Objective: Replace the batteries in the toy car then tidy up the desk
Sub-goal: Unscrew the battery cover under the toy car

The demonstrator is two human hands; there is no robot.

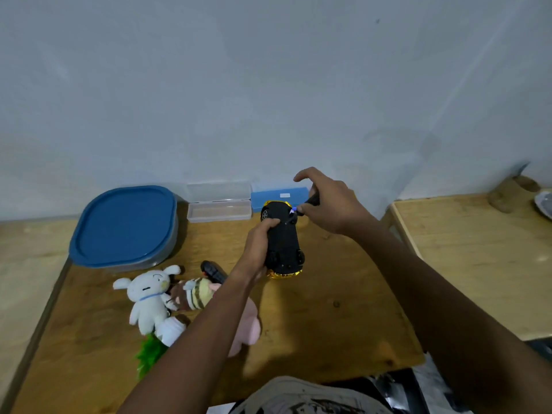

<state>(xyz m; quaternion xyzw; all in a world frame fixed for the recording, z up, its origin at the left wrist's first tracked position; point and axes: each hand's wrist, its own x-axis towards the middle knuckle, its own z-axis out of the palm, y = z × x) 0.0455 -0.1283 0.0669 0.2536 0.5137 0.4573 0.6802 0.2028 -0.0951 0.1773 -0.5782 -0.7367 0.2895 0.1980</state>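
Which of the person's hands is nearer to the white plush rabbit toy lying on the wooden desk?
Left. The left hand, gripping the upturned black-and-gold toy car, is right of the white plush rabbit toy; the right hand, holding a dark tool, is past the car.

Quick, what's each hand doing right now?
Left hand: grips the upturned toy car.
Right hand: holds a dark-handled screwdriver, tip at the car's underside.

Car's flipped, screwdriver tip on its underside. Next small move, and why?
Probably turn the screwdriver to loosen the battery cover: the left hand grips the car belly-up, the right hand holds the tip against its far end, and the underside looks closed.
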